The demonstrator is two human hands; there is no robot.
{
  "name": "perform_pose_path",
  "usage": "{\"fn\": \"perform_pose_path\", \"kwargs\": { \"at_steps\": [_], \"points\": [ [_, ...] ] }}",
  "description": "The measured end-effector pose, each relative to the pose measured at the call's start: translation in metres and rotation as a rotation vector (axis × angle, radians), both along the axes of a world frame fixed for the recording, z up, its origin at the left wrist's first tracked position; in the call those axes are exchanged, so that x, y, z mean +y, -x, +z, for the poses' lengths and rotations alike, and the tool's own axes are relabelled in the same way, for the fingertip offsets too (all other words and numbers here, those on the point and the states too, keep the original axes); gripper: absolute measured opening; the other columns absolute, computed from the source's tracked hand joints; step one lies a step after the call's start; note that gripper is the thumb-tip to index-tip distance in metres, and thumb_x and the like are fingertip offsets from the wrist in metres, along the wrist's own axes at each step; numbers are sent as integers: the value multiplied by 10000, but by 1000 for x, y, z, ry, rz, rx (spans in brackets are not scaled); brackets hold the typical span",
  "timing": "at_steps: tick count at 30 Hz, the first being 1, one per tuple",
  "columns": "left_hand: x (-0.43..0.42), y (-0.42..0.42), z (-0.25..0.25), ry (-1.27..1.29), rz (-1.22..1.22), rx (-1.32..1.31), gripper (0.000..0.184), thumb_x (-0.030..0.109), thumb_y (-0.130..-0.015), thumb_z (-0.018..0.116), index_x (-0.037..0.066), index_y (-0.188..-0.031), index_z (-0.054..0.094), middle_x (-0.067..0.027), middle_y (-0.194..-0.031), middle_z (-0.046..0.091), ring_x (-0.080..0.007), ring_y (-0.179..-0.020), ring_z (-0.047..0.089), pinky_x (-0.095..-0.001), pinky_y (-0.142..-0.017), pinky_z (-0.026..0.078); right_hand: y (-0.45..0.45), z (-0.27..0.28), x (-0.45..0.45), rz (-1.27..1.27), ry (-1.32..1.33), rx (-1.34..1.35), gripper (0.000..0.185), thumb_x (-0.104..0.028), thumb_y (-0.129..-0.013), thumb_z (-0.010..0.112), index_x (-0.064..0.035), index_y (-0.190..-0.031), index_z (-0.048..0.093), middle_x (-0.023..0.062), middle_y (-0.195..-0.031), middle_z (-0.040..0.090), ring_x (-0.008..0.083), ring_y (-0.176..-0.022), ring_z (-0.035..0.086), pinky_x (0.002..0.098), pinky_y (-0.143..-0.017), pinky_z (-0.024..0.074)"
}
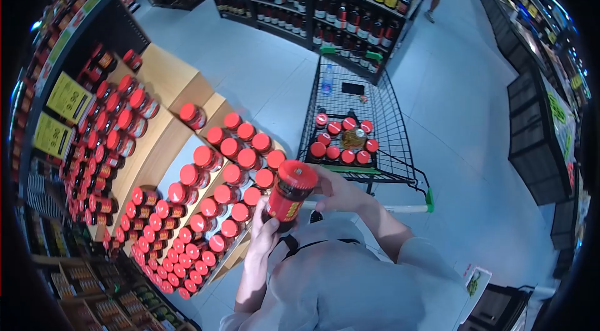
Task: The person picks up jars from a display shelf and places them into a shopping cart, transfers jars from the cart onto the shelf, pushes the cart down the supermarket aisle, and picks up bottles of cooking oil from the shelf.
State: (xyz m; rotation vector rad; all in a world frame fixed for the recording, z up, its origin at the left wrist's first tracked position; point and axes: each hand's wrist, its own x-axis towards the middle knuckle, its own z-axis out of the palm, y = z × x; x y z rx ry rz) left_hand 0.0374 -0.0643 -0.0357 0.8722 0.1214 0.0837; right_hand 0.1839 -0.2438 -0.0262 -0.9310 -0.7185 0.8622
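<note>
A shopper holds a red-labelled jar [287, 204] above the near end of a shopping cart [356, 170], between the cart and a wooden display stand [179, 81] on the left. The jar is tilted, its red lid [297, 173] pointing up and slightly to the right. Its long axis runs from that lid down to a base set nearer and a little to the left, and the label, with yellow lettering, faces up toward the shopper.

The left hand [265, 235] is clamped on the lower part of the jar, thumb across the near side and the palm to the left. The right hand [337, 191] meets the upper right side, close beneath the lid; its fingertips are partly hidden behind the jar, and whether they grip or merely rest there cannot be told. The jar thus sits between the two hands, lid above the left thumb.

Rows of red-lidded jars [235, 173] fill the stand to the left, near yellow price signs [70, 98]. In the cart, more jars [332, 153] stand at the near end, with a phone [353, 88] and a clear bottle [327, 79] farther along. Beyond are shelves of dark bottles [353, 20].
</note>
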Motion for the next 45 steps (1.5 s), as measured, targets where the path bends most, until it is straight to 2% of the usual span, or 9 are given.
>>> {"fn": "perform_pose_path", "kwargs": {
  "at_steps": [1, 8, 15, 19, 22, 26, 34, 38, 45],
  "points": [
    [3, 7, -8, -4, -64, 19, 559, 273, -868, 685, 13, -1279, 410, -182, -1084, 619, -262, -907, 671, -354, -706, 568, 2, 10, -13, -27, 90, -26, 1020, -303, -775, 856, -53, -1548, 240, 128, -1423, 495, 233, -1271, 522, 421, -1052, 443],
    [-3, 18, -25, 113, -462, 291, 650, 305, -818, 725, -45, -1259, 400, -188, -1068, 615, -246, -887, 668, -341, -700, 562, 22, 30, -45, 29, 464, -500, 909, -301, -772, 820, -63, -1506, 339, 164, -1288, 536, 288, -1181, 569, 386, -1003, 457],
    [-30, -29, -51, 63, -284, 357, 521, 245, -924, 627, -49, -1312, 443, -147, -1088, 634, -244, -925, 661, -358, -813, 541, -8, 21, -68, -259, 660, -591, 773, -246, -719, 817, -46, -1374, 459, 158, -1205, 585, 286, -1093, 615, 382, -963, 483],
    [-32, -61, -67, -1136, -142, 139, 406, 249, -934, 642, -37, -1210, 559, -176, -997, 657, -284, -886, 663, -388, -811, 521, -76, 11, -74, -549, 795, -565, 710, -226, -723, 793, -33, -1334, 487, 175, -1156, 557, 333, -1084, 588, 426, -954, 471],
    [-35, -79, -88, -1423, -270, 256, 298, 164, -903, 668, -12, -1135, 607, -115, -885, 645, -244, -760, 638, -362, -733, 528, -146, -58, -67, -745, 949, -609, 715, -210, -727, 784, -33, -1344, 470, 184, -1191, 537, 351, -1109, 579, 431, -952, 481],
    [-52, -88, -133, -1762, -87, 279, 182, 268, -852, 703, 93, -897, 679, -14, -628, 601, -218, -585, 616, -372, -550, 484, -246, -191, -41, -844, 1133, -684, 702, -175, -733, 757, -40, -1353, 455, 186, -1242, 499, 366, -1157, 551, 440, -942, 496],
    [-54, -98, -138, -1786, -64, 347, 129, 268, -724, 726, 160, -720, 656, 11, -584, 568, -209, -517, 563, -353, -488, 432, -375, -390, 6, -759, 1302, -721, 695, -95, -722, 737, -74, -1351, 443, 193, -1298, 475, 404, -1241, 477, 480, -991, 478],
    [-53, -104, -125, -1763, -192, 456, 208, 330, -782, 722, 136, -851, 689, -61, -726, 632, -283, -675, 622, -410, -612, 487, -403, -435, 20, -572, 1432, -696, 748, -69, -714, 749, -90, -1387, 424, 187, -1362, 439, 391, -1291, 443, 466, -1012, 482],
    [-47, -110, -125, -1761, -211, 408, 203, 323, -772, 723, 135, -837, 681, -57, -725, 621, -274, -641, 605, -422, -582, 471, -412, -483, 34, -459, 1500, -682, 735, -86, -741, 778, -93, -1379, 414, 175, -1348, 448, 379, -1276, 460, 472, -939, 533]
  ]
}}
